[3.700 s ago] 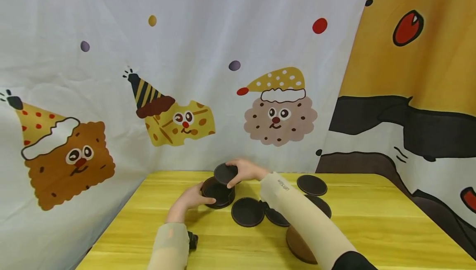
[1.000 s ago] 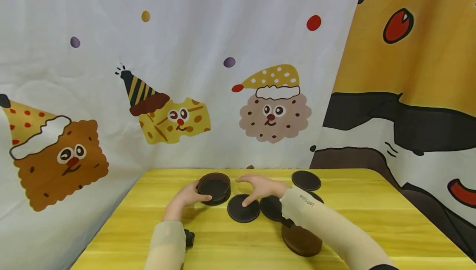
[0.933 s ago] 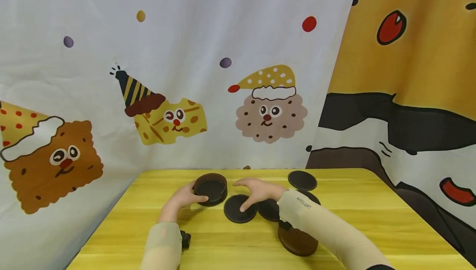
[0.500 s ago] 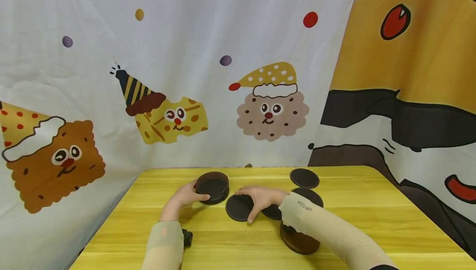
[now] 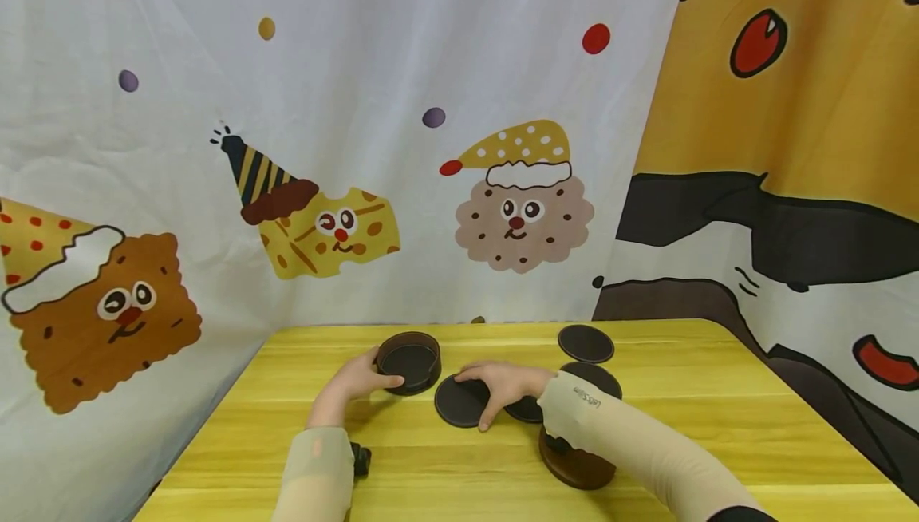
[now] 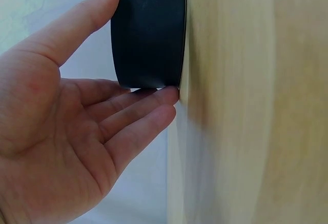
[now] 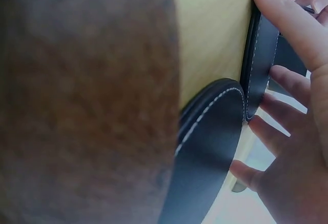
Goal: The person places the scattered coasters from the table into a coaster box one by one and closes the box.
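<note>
My left hand (image 5: 356,378) holds the round dark coaster holder (image 5: 428,385) at its left side, the thumb on its rim and the fingers along its wall. In the left wrist view, the holder's black outer wall (image 6: 148,34) stands on the table. My right hand (image 5: 508,386) spans a round black coaster (image 5: 454,404) lying on the table. Its thumb and fingertips pinch opposite edges of that coaster, whose white stitching shows in the right wrist view. A second coaster (image 7: 210,142) sits beside it, partly under the hand in the head view.
Two more black coasters (image 5: 586,344) lie at the right on the wooden table (image 5: 718,442). A round brown leather piece (image 5: 577,470) rests nearer, partly behind the right sleeve; a blurred brown surface (image 7: 87,106) fills much of the right wrist view. A printed curtain (image 5: 388,107) hangs behind.
Earlier my right hand held a coaster over the holder. That hand is now empty of it, has moved right, and its thumb has slid to the near edge of another coaster. The left hand stays.
</note>
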Demonstrator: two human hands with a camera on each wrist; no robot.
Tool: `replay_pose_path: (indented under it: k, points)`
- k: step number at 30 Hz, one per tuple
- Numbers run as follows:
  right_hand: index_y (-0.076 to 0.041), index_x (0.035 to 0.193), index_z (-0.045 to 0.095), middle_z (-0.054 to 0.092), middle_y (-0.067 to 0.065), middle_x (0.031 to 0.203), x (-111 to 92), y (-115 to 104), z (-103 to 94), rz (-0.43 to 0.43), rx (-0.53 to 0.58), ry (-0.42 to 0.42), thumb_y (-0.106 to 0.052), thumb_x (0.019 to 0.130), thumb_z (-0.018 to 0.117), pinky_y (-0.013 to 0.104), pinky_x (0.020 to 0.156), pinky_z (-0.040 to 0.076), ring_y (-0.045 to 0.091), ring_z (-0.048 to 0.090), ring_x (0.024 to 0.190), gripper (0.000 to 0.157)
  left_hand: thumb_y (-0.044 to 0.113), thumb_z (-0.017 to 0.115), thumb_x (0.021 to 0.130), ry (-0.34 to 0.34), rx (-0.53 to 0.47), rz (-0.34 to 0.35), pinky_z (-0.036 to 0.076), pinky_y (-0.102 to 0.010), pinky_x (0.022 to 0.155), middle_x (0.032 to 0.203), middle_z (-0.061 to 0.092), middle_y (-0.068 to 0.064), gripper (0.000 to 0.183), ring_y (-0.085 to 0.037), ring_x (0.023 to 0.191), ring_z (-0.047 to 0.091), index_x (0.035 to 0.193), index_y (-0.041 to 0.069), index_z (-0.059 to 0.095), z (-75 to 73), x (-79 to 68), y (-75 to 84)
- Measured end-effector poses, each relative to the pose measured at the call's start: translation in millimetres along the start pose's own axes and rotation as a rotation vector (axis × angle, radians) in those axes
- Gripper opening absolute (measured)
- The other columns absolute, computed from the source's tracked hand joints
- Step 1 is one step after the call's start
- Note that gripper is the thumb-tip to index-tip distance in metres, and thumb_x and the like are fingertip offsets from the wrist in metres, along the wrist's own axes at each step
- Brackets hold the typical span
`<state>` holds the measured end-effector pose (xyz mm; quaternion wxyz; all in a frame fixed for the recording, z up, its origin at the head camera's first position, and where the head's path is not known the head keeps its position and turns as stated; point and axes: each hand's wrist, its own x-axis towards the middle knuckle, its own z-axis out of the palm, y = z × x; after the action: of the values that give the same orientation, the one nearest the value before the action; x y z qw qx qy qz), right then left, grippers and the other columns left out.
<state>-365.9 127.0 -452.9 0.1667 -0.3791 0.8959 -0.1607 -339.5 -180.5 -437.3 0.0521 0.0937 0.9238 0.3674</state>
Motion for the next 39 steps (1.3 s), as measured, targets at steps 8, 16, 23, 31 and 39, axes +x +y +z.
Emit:
replay_pose_path:
  k: [8,16,23,31,39]
  points:
    - [-0.021,0.145,0.048,0.037,0.007,0.151,-1.4,-1.7,-0.5,-0.026,-0.027,0.022,-0.042,0.068,0.088,0.043,0.104,0.039,0.029,0.036,0.137,0.089,0.033,0.077,0.084,0.001,0.004,-0.003,0.037,-0.060,0.098,0.140,0.044,-0.032,0.090,-0.050,0.126,0.042,0.148,-0.010,0.029,-0.2,0.2,1.0]
    - [-0.017,0.145,0.047,0.037,0.013,0.150,-5.3,-3.3,-9.4,-0.037,0.028,0.044,-0.036,0.068,0.089,0.044,0.103,0.040,0.031,0.038,0.134,0.089,0.032,0.077,0.084,-0.011,0.005,0.012,0.039,-0.059,0.097,0.139,0.046,-0.030,0.089,-0.049,0.125,0.044,0.148,-0.008,0.031,1.6,2.2,-0.9]
    - [-0.017,0.146,0.045,0.037,0.014,0.151,-8.5,-5.4,-24.2,-0.044,0.041,0.071,-0.038,0.069,0.087,0.047,0.103,0.039,0.031,0.037,0.135,0.090,0.032,0.077,0.084,-0.016,-0.018,-0.002,0.037,-0.060,0.099,0.144,0.039,-0.031,0.093,-0.050,0.128,0.039,0.150,-0.006,0.025,-0.2,0.1,0.2]
    - [-0.019,0.147,0.044,0.039,0.007,0.149,-17.0,-8.3,-43.9,-0.013,0.034,0.104,-0.038,0.069,0.087,0.044,0.100,0.042,0.026,0.043,0.131,0.091,0.036,0.076,0.085,-0.019,-0.033,-0.004,0.036,-0.061,0.099,0.146,0.037,-0.031,0.093,-0.051,0.129,0.037,0.152,-0.004,0.024,-0.7,-1.8,0.9]
    - [-0.016,0.146,0.044,0.043,0.005,0.146,-21.8,-11.5,-62.9,-0.021,0.043,0.144,-0.030,0.069,0.088,0.042,0.098,0.042,0.024,0.047,0.124,0.090,0.035,0.075,0.085,-0.022,-0.024,0.000,0.036,-0.061,0.099,0.145,0.037,-0.032,0.093,-0.051,0.129,0.037,0.151,-0.006,0.024,0.1,0.8,0.0]
